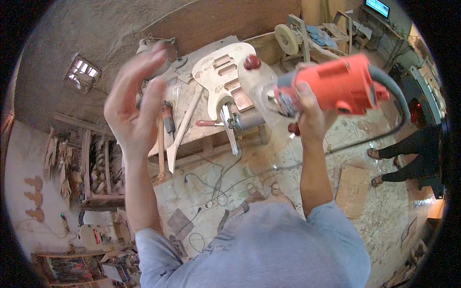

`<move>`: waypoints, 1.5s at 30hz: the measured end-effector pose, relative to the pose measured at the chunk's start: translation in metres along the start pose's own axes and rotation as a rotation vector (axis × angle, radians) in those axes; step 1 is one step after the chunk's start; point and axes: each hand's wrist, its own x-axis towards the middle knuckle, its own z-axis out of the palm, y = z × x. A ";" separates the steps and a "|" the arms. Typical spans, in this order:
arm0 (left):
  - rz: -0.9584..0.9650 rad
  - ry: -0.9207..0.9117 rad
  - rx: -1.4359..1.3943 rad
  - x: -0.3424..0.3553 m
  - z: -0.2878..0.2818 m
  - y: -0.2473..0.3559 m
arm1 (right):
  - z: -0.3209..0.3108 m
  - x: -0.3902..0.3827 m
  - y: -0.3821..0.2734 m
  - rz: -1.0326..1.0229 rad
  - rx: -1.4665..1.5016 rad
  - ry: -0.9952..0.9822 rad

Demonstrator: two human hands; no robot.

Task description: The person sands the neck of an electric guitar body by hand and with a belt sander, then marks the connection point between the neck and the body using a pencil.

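Note:
My right hand (311, 110) grips a red router (336, 84) by its body, holding it tilted on its side, with a clear base plate (259, 84) and dark red knobs facing left. My left hand (137, 96) is raised to the left, slightly blurred, fingers curved and apart around nothing. Behind them, a pale guitar body (216, 67) with routed cavities lies on the cluttered workbench (189, 67). An angle grinder (168, 120), long wooden pieces (187, 125) and a red-handled tool (206, 123) lie on it too.
Cables (218, 182) cross the tiled floor (341, 149), near cardboard (350, 192). Wood offcuts fill a rack (93, 168) at left. A machine with a round wheel (286, 38) stands at the back right. Another person's legs (403, 156) in dark trousers are at the right.

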 end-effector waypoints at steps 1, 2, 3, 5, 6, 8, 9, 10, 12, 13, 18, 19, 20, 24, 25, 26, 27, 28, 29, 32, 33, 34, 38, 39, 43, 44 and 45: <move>-0.216 0.073 -0.047 -0.026 0.000 -0.012 | -0.013 -0.009 -0.005 0.002 0.007 0.011; -0.401 0.118 0.015 -0.058 -0.011 -0.027 | -0.018 -0.023 -0.007 0.029 0.029 0.011; -0.595 0.173 0.097 -0.095 -0.025 -0.038 | -0.024 -0.038 -0.002 0.051 -0.006 -0.036; -0.852 0.326 0.050 -0.176 -0.031 -0.066 | -0.046 -0.063 0.010 0.036 -0.168 -0.148; -0.972 0.395 0.020 -0.222 -0.036 -0.080 | -0.055 -0.076 0.018 0.016 -0.282 -0.222; -1.183 0.586 -0.040 -0.307 -0.026 -0.088 | -0.047 -0.102 0.025 0.155 -0.249 -0.235; -1.265 0.542 -0.014 -0.333 -0.019 -0.083 | -0.047 -0.116 0.031 0.263 -0.272 -0.296; -1.343 0.500 0.013 -0.356 -0.012 -0.076 | -0.047 -0.129 0.039 0.373 -0.293 -0.358; -1.444 0.567 -0.037 -0.417 -0.010 -0.073 | -0.036 -0.149 0.065 0.417 -0.377 -0.512; -1.478 0.570 -0.034 -0.441 -0.014 -0.074 | -0.028 -0.160 0.079 0.347 -0.449 -0.596; -1.497 0.684 -0.026 -0.540 -0.054 -0.074 | 0.052 -0.194 0.123 0.176 -0.514 -0.807; -1.541 0.676 -0.017 -0.545 -0.063 -0.070 | 0.063 -0.205 0.139 0.240 -0.492 -0.745; -1.586 0.667 -0.009 -0.551 -0.071 -0.064 | 0.072 -0.218 0.163 0.303 -0.471 -0.683; -1.685 0.758 -0.090 -0.625 -0.100 -0.046 | 0.146 -0.232 0.220 0.723 -0.279 -0.597; -1.726 0.773 -0.068 -0.639 -0.106 -0.037 | 0.159 -0.234 0.239 0.848 -0.235 -0.582; -1.758 0.792 -0.047 -0.648 -0.106 -0.033 | 0.169 -0.233 0.265 0.912 -0.186 -0.519; -1.786 0.811 -0.030 -0.655 -0.103 -0.031 | 0.178 -0.229 0.296 0.969 -0.138 -0.456; -1.826 0.810 -0.042 -0.666 -0.106 -0.024 | 0.189 -0.226 0.318 1.031 -0.090 -0.379; -1.866 0.815 -0.050 -0.677 -0.105 -0.016 | 0.201 -0.219 0.333 1.094 -0.095 -0.352; -1.993 0.795 -0.085 -0.711 -0.100 -0.002 | 0.221 -0.179 0.387 1.169 -0.156 -0.287; -1.997 0.743 -0.061 -0.726 -0.098 0.002 | 0.213 -0.166 0.429 1.139 -0.194 -0.283; -2.000 0.698 -0.027 -0.743 -0.099 0.009 | 0.209 -0.154 0.468 1.114 -0.227 -0.283; -2.126 0.583 -0.017 -0.795 -0.080 0.064 | 0.207 -0.124 0.591 1.006 -0.508 -0.335; -2.207 0.573 -0.031 -0.795 -0.071 0.080 | 0.204 -0.119 0.623 1.033 -0.551 -0.328; -2.357 0.501 -0.060 -0.770 -0.082 0.095 | 0.154 -0.070 0.742 1.182 -0.363 -0.262; -2.354 0.507 -0.089 -0.764 -0.088 0.088 | 0.144 -0.052 0.762 1.197 -0.285 -0.220; -2.368 0.514 -0.092 -0.754 -0.096 0.085 | 0.132 -0.051 0.781 1.203 -0.298 -0.106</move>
